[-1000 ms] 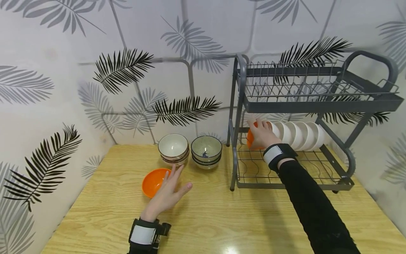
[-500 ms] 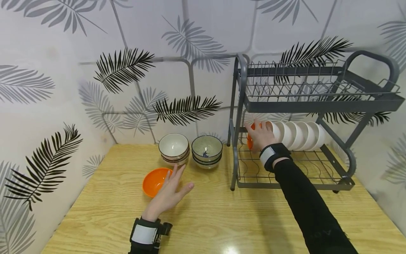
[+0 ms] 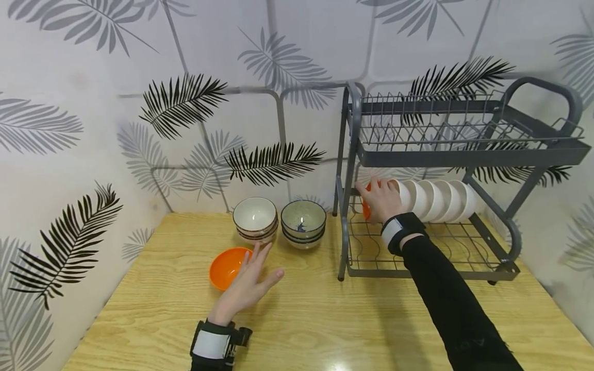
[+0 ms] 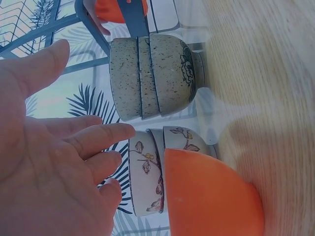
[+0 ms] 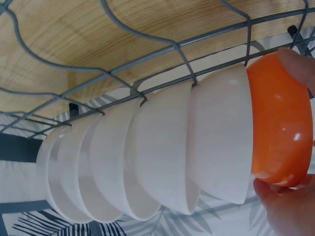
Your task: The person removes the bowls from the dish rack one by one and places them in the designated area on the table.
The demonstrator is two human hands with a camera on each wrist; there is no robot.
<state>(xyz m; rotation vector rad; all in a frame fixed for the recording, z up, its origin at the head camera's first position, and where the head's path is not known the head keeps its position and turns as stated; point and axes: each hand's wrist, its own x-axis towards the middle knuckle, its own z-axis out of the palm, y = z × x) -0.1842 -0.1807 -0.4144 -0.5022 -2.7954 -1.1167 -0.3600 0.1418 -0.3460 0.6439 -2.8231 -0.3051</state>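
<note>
On the lower tier of the dish rack, my right hand (image 3: 381, 201) holds an orange bowl (image 5: 280, 123) by its edges. That bowl stands on its side at the left end of a row of several white bowls (image 5: 162, 147), close against the nearest one. My left hand (image 3: 248, 286) hovers over the table with fingers extended and nothing in its palm. Beside its fingers sits a second orange bowl (image 3: 226, 268), upright and partly covered by the hand in the head view. Just beyond the fingertips is a stack of white bowls (image 3: 254, 214) with a leafy pattern (image 4: 146, 167).
A stack of speckled bowls (image 3: 303, 216) with dark rims stands between the white stack and the rack. The grey two-tier dish rack (image 3: 464, 157) occupies the right of the wooden table (image 3: 297, 319), its upper tier overhanging my right hand. A patterned wall (image 3: 297, 123) closes off the back.
My right hand has shifted slightly left on the orange bowl in the rack, its fingers now more spread. My left hand and the stacks stay in place.
</note>
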